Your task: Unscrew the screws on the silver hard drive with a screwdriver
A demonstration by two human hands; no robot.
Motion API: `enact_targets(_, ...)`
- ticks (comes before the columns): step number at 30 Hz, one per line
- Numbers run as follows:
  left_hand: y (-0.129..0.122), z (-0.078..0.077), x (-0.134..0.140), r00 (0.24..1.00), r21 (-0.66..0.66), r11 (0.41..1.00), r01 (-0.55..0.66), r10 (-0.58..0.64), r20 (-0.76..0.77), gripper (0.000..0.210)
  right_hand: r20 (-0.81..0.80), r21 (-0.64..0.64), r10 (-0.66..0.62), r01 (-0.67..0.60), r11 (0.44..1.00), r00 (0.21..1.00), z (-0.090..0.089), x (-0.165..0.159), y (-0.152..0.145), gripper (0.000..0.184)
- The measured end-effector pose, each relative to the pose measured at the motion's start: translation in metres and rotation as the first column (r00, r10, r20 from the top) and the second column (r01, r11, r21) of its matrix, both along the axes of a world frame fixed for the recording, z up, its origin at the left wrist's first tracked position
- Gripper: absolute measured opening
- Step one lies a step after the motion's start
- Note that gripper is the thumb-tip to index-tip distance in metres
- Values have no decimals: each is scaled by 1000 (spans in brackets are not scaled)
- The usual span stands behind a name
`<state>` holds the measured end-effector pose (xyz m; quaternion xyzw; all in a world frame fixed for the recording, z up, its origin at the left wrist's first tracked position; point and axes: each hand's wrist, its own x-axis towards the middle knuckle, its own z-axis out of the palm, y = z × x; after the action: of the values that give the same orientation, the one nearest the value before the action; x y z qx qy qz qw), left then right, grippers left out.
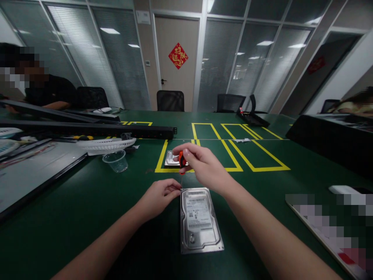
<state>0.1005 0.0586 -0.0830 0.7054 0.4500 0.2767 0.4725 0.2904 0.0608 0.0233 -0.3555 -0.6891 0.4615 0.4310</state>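
A silver hard drive [199, 217] lies label up on the green table in front of me. My right hand [201, 165] grips an orange and black screwdriver [182, 160], held upright with its thin shaft pointing down at the drive's far left corner. At that same corner is my left hand [160, 196], its thumb and fingertips pinched together beside the screwdriver tip. Whatever sits between those fingertips is too small to make out. Behind the screwdriver, a second hard drive [171, 158] rests inside a yellow tape outline, partly covered by my right hand.
A clear plastic cup [116, 161] stands left of my hands, near a white slatted part [106, 144] and a long black bar [140, 130]. A large flat panel [43, 171] fills the left side. On the right are a black box [332, 144] and a blurred-out flat object [329, 233]. A person [52, 91] sits far left.
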Motion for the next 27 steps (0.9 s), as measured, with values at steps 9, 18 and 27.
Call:
enact_targets(9,-1,1,0,1000,19,1000,8,-8,-22,20,-103,-3,-75,76,997,992,-2,-4,-2,20)
enact_targets(18,-2,3,1,999,62,998,1,3,-53,21,-8,-16,13,-14,1000,1000,3,-1,-4,19)
enact_targets(27,-3,3,1,1000,57,998,-8,10,-30,20,-45,54,35,-33,998,998,-2,-3,-2,15)
